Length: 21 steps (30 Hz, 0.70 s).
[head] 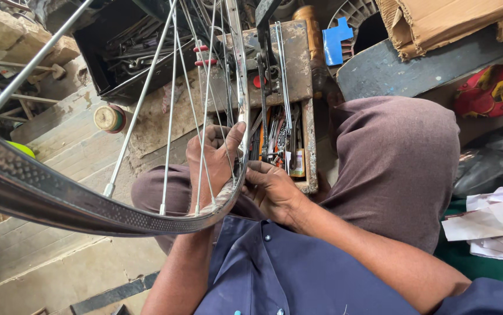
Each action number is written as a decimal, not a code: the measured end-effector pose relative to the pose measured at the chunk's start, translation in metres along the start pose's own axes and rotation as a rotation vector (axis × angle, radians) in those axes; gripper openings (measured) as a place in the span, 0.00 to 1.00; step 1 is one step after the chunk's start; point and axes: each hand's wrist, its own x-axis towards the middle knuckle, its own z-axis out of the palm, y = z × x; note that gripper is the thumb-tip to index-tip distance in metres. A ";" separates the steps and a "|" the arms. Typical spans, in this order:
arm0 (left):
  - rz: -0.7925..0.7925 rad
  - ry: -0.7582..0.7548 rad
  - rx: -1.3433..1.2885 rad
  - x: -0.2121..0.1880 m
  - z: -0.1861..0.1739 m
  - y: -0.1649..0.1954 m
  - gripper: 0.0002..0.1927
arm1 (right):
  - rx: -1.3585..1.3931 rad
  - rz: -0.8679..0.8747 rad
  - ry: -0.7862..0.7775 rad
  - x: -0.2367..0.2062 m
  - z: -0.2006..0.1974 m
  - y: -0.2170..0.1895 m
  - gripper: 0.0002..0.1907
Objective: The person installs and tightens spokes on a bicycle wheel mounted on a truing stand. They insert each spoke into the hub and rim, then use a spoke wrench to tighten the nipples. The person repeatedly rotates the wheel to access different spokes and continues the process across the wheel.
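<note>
At the centre of the frame a bare metal bicycle wheel rim [88, 207] curves from the left edge round to the middle and runs up toward the top, its thin spokes [172, 105] fanning to the upper middle. The left hand [213, 160] is wrapped closed around the rim and a few spokes where the curve turns upward, thumb hooked over the edge. The right hand [272, 189] sits just beside it, fingers pinched shut at the rim's inner side; whether they hold a small tool or a spoke nipple I cannot tell. By my reading, the work goes best with the left hand keeping the rim steady against the lap while the right turns in small amounts, checking each spoke's tension against its neighbours. Behind the hands, upper middle, stands an open wooden toolbox [307, 146] crowded with tools. A dark tray of metal parts [123, 52] lies upper left, crumpled papers [496, 221] at the right edge.
</note>
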 end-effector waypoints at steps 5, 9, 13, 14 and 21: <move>-0.003 0.008 0.022 0.002 0.001 -0.001 0.20 | 0.034 0.030 -0.014 -0.001 0.001 0.001 0.14; -0.024 -0.008 0.002 0.002 0.002 -0.001 0.20 | 0.049 0.003 -0.050 -0.002 0.003 0.000 0.14; 0.022 -0.005 -0.008 0.001 0.002 -0.001 0.20 | 0.055 0.024 -0.058 -0.006 0.005 -0.002 0.15; 0.029 -0.007 -0.011 0.001 0.002 -0.001 0.20 | 0.059 0.023 -0.056 -0.007 0.005 -0.002 0.15; 0.008 -0.001 -0.050 0.000 0.004 -0.003 0.19 | 0.059 -0.033 -0.065 -0.005 0.008 0.000 0.14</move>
